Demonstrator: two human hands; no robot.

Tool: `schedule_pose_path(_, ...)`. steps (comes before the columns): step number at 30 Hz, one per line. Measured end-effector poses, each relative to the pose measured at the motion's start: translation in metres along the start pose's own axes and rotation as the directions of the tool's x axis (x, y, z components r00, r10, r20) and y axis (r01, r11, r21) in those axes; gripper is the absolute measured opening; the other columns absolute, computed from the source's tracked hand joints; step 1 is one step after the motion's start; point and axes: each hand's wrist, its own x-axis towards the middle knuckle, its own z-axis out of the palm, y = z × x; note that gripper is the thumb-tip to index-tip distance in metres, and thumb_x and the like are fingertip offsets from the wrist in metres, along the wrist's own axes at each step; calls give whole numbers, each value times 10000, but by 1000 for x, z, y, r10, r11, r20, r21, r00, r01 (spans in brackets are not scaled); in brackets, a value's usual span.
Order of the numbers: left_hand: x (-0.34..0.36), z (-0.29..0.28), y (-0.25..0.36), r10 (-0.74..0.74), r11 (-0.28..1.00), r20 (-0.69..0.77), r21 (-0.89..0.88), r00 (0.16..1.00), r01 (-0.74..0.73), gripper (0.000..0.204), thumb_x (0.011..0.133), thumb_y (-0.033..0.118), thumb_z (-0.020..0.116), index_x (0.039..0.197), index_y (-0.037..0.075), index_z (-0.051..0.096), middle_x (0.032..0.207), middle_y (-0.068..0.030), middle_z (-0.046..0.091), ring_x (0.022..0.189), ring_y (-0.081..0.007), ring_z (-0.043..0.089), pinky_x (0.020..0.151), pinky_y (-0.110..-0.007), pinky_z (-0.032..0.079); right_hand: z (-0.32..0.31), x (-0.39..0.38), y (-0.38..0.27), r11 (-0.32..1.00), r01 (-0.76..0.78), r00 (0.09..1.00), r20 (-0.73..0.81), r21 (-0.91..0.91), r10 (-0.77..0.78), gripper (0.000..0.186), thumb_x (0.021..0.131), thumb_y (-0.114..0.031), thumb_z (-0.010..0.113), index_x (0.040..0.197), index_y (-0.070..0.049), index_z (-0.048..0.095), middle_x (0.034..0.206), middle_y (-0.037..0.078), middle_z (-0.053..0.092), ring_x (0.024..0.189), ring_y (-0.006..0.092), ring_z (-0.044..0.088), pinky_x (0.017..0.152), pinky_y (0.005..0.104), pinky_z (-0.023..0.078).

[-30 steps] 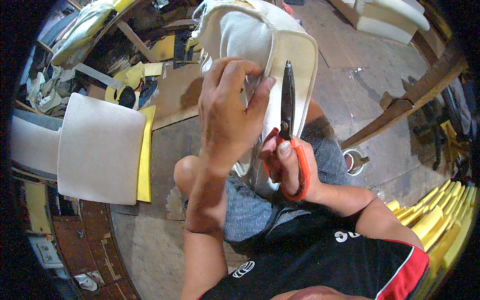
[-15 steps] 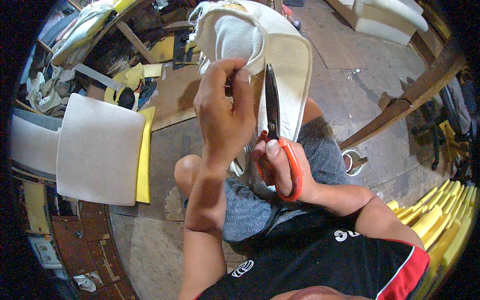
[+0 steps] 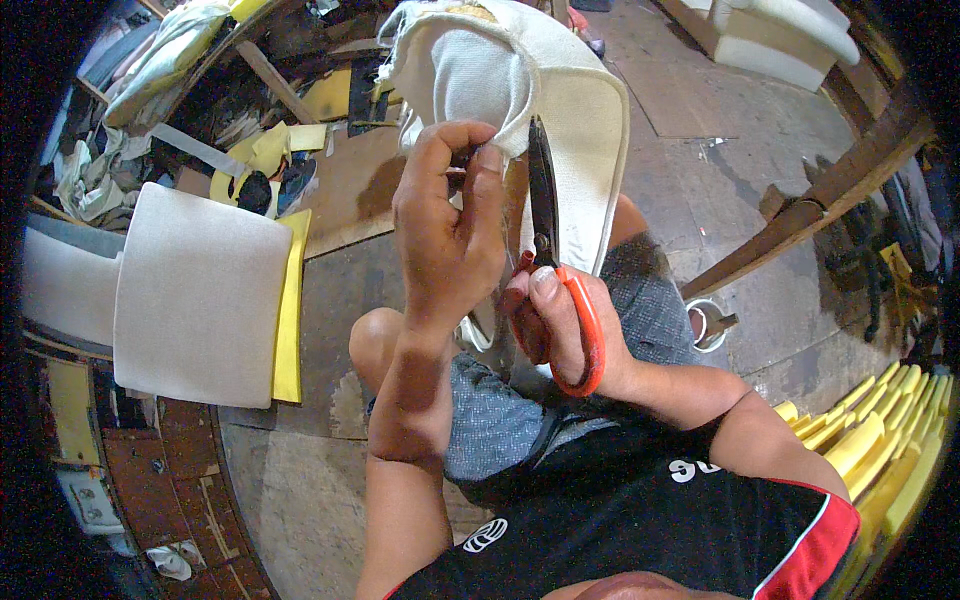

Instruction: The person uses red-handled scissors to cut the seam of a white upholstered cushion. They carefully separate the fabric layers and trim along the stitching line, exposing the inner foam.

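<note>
A cream fabric cover (image 3: 578, 140) with a raised seam along its edge stands up in front of me, its top end frayed and loose at the left. My left hand (image 3: 452, 225) pinches the lower edge of its pale inner fabric (image 3: 480, 85) between thumb and fingers. Around the red-orange handles of a pair of scissors (image 3: 543, 195) my right hand (image 3: 572, 325) is closed. The dark blades point upward, close together, and lie against the cover just right of the pinched edge. Whether cloth sits between them I cannot tell.
A light grey cushioned panel (image 3: 205, 295) with yellow foam (image 3: 292, 310) stands at left. Scraps and cloth heap at the upper left. A slanting wooden post (image 3: 810, 205) and a white bucket (image 3: 710, 325) are at right, above stacked yellow foam strips (image 3: 870, 430).
The scissors have shifted slightly upward along the seam, their tips now a little higher. My left hand keeps its pinch, with its wrist turned slightly.
</note>
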Motion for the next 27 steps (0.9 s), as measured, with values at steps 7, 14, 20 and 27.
schedule_pose_path(7,-1,0,3,47,995,-16,90,999,-46,128,937,116,568,1018,25,606,886,-95,627,808,-195,603,737,-315,473,-1,-1,-5,999,-27,999,15,-30,28,471,993,-471,489,821,-46,596,564,-32,479,496,65,448,442,246,359)
schedule_pose_path(14,-3,2,2,37,995,-34,94,999,-34,130,936,124,576,1017,27,607,881,-90,625,801,-184,600,726,-305,475,-3,-3,-2,1000,-4,1000,21,11,4,471,990,-481,494,844,-48,609,587,-36,489,519,60,449,456,244,357)
schedule_pose_path(20,-2,1,5,58,994,-40,100,997,-54,128,933,120,577,1015,27,608,882,-87,624,798,-181,599,722,-303,472,-4,-3,1,1000,-8,999,32,3,8,453,998,-461,488,847,-52,612,596,-44,488,529,53,442,461,242,351)
schedule_pose_path(27,-3,2,5,78,991,-42,116,996,-73,121,929,110,584,1012,24,608,873,-89,626,785,-185,602,712,-307,479,-6,1,-4,1000,10,999,36,0,-10,441,1002,-443,489,835,-53,610,591,-44,493,524,54,444,458,240,348)
